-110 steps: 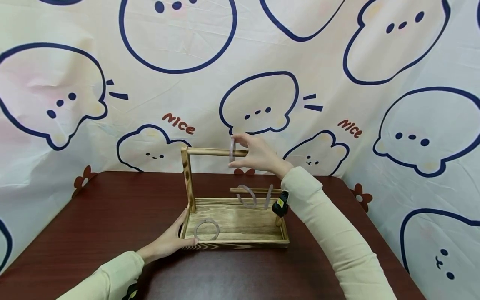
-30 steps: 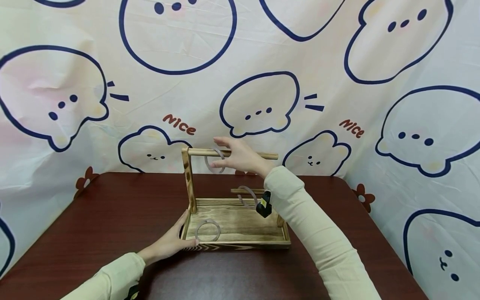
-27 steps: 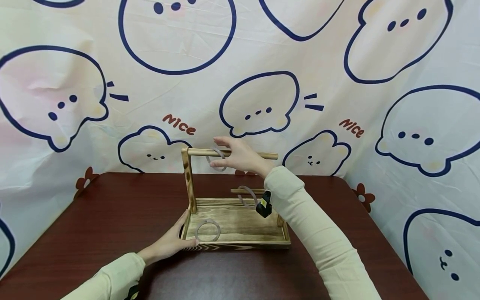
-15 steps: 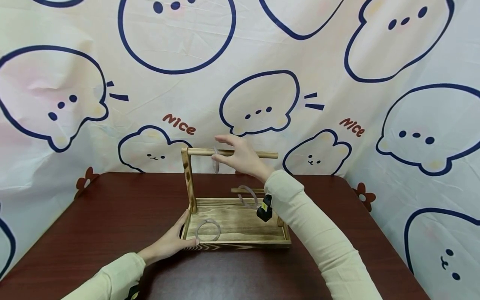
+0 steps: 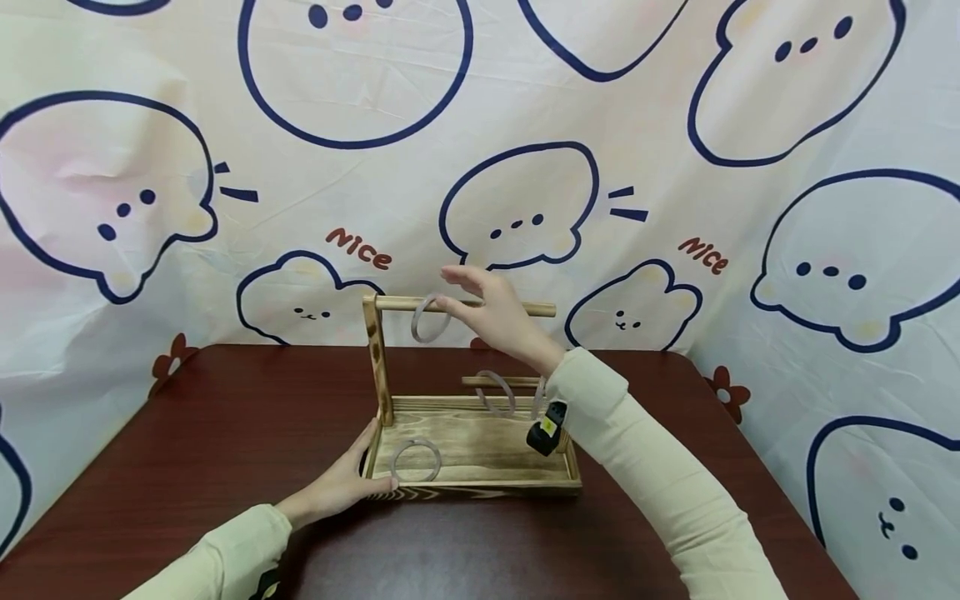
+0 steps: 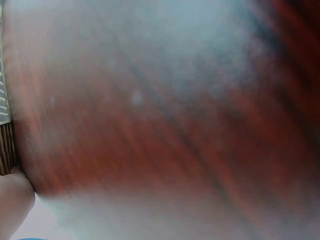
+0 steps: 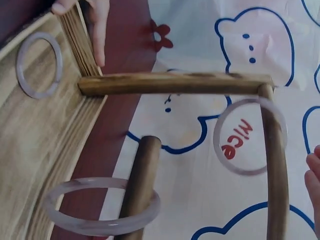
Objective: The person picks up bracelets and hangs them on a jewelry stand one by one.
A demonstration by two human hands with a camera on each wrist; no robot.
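A wooden rack has a tray base [image 5: 487, 454], a left post [image 5: 377, 367] and an upper rod [image 5: 397, 303]. A pale translucent ring [image 5: 430, 339] hangs free on that rod, also seen in the right wrist view [image 7: 245, 172]. My right hand [image 5: 459, 290] hovers just right of it, fingers spread and holding nothing. My left hand [image 5: 360, 467] grips the tray's front left corner, thumb on the left wall. Another ring [image 5: 393, 461] lies flat in the tray. The short lower rod [image 5: 525, 382] carries two rings [image 5: 511, 396].
The rack stands mid-table on a dark red wooden table [image 5: 225, 417]. A cartoon-printed cloth [image 5: 525, 125] hangs close behind it. A black camera [image 5: 546, 433] sits on my right wrist. The left wrist view shows only blurred table [image 6: 175, 125] and one fingertip [image 6: 12, 200].
My right hand slid the ring leftward along the upper rod, then let it go and drew back slightly right. The ring now hangs alone. The left hand has stayed put.
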